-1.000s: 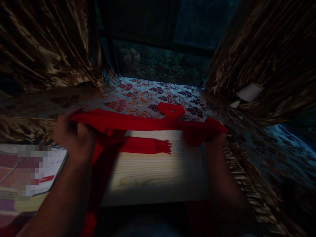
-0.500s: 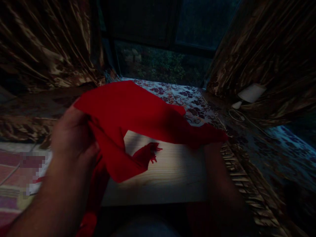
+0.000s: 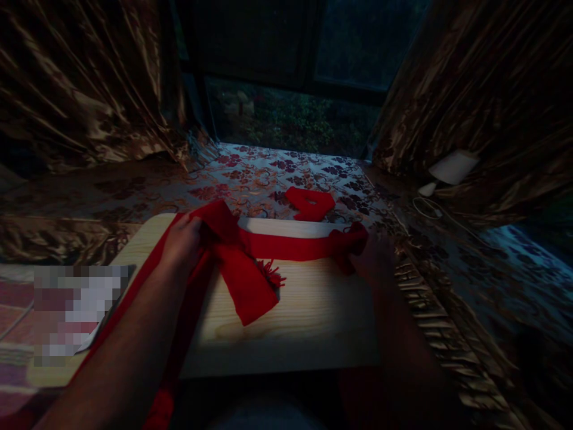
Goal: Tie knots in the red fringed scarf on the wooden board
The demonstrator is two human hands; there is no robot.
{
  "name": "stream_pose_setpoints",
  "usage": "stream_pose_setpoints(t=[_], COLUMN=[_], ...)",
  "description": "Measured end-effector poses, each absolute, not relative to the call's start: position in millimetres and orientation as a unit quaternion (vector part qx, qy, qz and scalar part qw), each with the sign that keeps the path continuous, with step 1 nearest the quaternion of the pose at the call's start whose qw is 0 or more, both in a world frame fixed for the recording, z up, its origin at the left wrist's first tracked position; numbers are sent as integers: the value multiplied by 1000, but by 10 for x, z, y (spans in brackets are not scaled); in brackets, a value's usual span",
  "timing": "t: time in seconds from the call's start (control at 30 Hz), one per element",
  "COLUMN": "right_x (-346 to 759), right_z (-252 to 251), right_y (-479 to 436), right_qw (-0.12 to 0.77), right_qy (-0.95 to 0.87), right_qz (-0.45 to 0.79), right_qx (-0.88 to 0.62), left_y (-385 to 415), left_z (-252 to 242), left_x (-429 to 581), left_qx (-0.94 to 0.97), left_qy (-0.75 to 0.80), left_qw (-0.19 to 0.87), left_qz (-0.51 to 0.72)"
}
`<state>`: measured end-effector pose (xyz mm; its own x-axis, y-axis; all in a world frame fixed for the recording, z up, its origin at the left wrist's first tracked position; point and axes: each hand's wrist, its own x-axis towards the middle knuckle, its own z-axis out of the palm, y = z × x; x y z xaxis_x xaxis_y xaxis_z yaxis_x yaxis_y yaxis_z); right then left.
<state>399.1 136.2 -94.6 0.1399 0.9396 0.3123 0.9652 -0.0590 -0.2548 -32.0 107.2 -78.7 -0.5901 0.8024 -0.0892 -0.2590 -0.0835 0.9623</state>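
Observation:
A long red scarf (image 3: 290,247) with a fringed end stretches across the pale wooden tabletop (image 3: 313,316). My left hand (image 3: 182,240) is closed on a bunched part of it near the table's far left. At the far right edge, my right hand (image 3: 376,255) grips another gathered part, its fingers partly in shadow. Between the hands the cloth lies as a fairly straight band. A folded flap and the fringe rest on the wood right of my left hand, and more red cloth trails toward me under my left forearm.
A looped red cloth piece (image 3: 308,204) lies on the patterned window-seat cover (image 3: 250,179) beyond the table; whether it joins the scarf, I cannot tell. A small white lamp (image 3: 454,167) with a cord stands at right. Brown curtains (image 3: 89,89) flank the window. A blurred-out flat item (image 3: 80,316) is at left.
Both hands have moved: the left went forward and down, the right slightly inward. The scarf, held up and spread before, is now lowered to the tabletop as a narrow band, uncovering the looped red cloth.

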Motion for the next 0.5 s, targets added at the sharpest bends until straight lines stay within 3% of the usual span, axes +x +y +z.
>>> stream_pose_setpoints(t=[0.23, 0.33, 0.5], right_x=[3269, 3084, 2686], right_z=[-1067, -1145, -1114], right_y=[1262, 1260, 1009], right_qw=[124, 103, 185], right_qy=[-850, -815, -819], right_qz=[31, 12, 31], right_qx=[-511, -570, -543], left_y=[1003, 1182, 1380], left_z=[-362, -577, -1112], left_x=[-192, -221, -315], left_qx=[194, 139, 65], left_qy=[345, 426, 500], left_qw=[568, 567, 553], left_qz=[721, 691, 663])
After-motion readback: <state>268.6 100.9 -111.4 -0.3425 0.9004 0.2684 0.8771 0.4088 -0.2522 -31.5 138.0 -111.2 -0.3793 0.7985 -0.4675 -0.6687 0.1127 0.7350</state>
